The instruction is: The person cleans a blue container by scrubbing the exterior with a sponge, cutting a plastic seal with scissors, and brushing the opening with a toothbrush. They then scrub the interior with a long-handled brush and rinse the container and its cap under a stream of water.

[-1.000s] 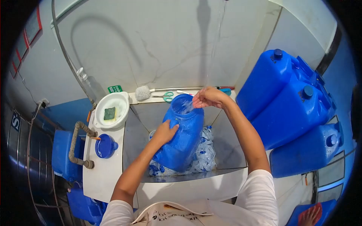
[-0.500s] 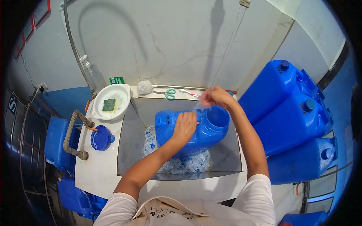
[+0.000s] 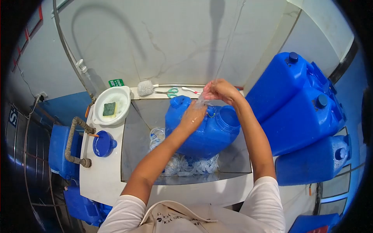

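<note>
A blue plastic jug [image 3: 206, 139] stands tilted in the grey sink [image 3: 134, 155], its wide round mouth uncovered at the right. My left hand [image 3: 193, 116] is wrapped round its top handle, with the fingers partly hidden by splashing water. Just above, my right hand [image 3: 220, 91] is held in a thin stream of water, fingers curled and pointing left. Whether anything lies inside those fingers is hidden. Clear water runs from the right hand down over the left hand. Coiled clear-and-blue plastic bands [image 3: 190, 165] lie under the jug.
Large capped blue jugs [image 3: 287, 89] stand to the right. Behind the sink lie a white brush [image 3: 146, 88], green-handled scissors [image 3: 172, 92] and a toothbrush [image 3: 190, 90]. At left are a white basin [image 3: 125, 112] with a sponge [image 3: 109, 109], a blue container [image 3: 103, 144] and a pipe [image 3: 70, 143].
The jug has tipped and turned, its left end rising toward the wall. Water now splashes over my left hand on the handle. My right hand has shifted slightly left and stays by the stream.
</note>
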{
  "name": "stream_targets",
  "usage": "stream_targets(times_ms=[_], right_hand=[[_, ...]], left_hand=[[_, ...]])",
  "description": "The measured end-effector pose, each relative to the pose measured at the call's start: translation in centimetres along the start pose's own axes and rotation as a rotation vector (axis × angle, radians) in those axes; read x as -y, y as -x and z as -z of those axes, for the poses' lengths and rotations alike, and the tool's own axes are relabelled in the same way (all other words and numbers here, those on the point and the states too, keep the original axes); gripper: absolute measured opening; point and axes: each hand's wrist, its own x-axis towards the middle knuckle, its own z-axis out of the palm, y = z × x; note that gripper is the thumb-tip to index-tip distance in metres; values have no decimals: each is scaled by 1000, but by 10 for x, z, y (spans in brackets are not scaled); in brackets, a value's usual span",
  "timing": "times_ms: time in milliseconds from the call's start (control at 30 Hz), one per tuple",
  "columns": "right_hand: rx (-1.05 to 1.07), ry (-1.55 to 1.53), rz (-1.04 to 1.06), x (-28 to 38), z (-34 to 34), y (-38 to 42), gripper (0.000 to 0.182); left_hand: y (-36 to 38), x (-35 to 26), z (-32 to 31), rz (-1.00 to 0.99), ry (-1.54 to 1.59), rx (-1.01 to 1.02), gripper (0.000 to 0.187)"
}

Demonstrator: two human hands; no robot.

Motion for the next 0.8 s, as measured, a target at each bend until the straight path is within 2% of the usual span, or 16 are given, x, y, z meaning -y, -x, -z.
stream_targets(times_ms=[33, 67, 100, 200, 233, 300, 400, 500, 533, 800], right_hand=[[-54, 27, 37, -1, 3, -2, 17], [-15, 92, -17, -3, 3, -4, 15], [-20, 83, -20, -4, 4, -5, 15], [37, 221, 30, -7, 9, -6, 14], [24, 271, 38, -8, 12, -7, 13], [11, 310, 45, -12, 12, -9, 13], [30, 349, 64, -23, 9, -13, 14], [11, 307, 23, -30, 6, -16, 16], [2, 319, 9, -31, 5, -16, 17], [-13, 425, 1, -37, 5, -18, 20]], left_hand=[[-2, 7, 6, -93, 54, -86, 28], [-2, 12, 10, -152, 29, -122, 30], [1, 17, 15, -157, 31, -113, 30], [12, 23, 41, -134, 169, 160, 36], [19, 28, 42, -134, 174, 170, 36], [34, 39, 48, -308, 173, 93, 38], [52, 43, 66, -269, 133, 216, 41], [64, 50, 73, -296, 81, 208, 46], [66, 49, 79, -279, 13, 262, 48], [86, 66, 81, -196, -2, 212, 50]])
